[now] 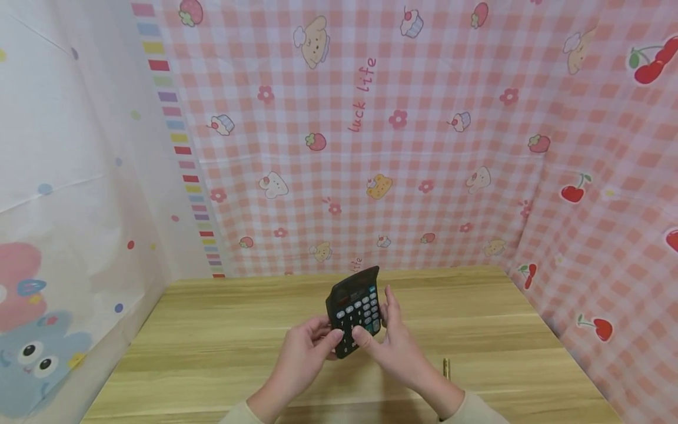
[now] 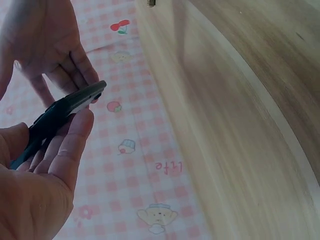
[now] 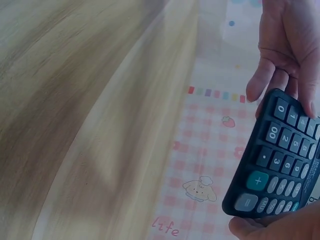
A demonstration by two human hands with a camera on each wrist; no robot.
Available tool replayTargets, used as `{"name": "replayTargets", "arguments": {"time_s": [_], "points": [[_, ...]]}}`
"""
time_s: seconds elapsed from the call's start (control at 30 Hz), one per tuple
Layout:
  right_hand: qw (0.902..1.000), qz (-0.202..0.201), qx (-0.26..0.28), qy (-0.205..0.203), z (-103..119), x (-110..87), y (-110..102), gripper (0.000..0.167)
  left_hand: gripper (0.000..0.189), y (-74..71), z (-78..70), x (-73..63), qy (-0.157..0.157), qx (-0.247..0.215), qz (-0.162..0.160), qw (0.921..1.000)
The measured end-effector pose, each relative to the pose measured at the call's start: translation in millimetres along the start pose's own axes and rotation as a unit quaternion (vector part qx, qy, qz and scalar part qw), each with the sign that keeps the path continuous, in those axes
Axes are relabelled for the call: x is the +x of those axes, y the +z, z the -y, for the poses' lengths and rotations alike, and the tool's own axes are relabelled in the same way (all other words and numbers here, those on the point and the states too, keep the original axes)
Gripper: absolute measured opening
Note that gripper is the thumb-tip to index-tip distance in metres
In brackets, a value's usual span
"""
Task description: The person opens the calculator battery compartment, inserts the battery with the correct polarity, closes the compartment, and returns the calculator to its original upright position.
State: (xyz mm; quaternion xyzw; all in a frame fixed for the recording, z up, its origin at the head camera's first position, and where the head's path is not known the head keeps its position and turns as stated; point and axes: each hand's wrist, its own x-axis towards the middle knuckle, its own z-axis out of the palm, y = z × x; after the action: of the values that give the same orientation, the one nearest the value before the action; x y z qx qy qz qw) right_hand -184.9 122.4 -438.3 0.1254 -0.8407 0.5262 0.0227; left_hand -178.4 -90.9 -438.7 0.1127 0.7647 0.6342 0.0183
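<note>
Gripping the calc (image 1: 354,294) at its 8 o'clock side, your L hand (image 1: 304,353) has its thumb in front, fingers behind. Your R hand (image 1: 399,350) is at its 4, thumb over the front; can't tell if it's grasping. Calc's at your 12, tilted above the table (image 1: 222,330); small gold item (image 1: 446,367) farther out at 4.

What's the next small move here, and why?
Probably have the right hand bring its thumb onto a key: the left hand grips the calculator at its lower left, the keypad faces the wearer, and in the head view that thumb overlaps the lower keys.
</note>
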Motion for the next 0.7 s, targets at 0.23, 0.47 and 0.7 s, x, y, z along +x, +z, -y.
{"name": "replayTargets", "arguments": {"time_s": [0.23,0.47,0.7], "points": [[0.9996,0.024,0.014,-0.01,2.5,0.8,-2.3,0.101,0.035,-2.0,4.5,-2.4,0.015,0.039,-0.017,0.999],[0.9952,0.059,0.078,-0.005,0.4,2.9,-6.0,0.091,0.029,-6.0,7.3,-4.6,0.042,0.074,-0.012,0.9964],[0.995,0.059,0.077,0.021,0.4,1.5,-8.9,0.08,0.025,-7.2,6.7,-6.9,0.075,0.135,-0.008,0.988]]}}
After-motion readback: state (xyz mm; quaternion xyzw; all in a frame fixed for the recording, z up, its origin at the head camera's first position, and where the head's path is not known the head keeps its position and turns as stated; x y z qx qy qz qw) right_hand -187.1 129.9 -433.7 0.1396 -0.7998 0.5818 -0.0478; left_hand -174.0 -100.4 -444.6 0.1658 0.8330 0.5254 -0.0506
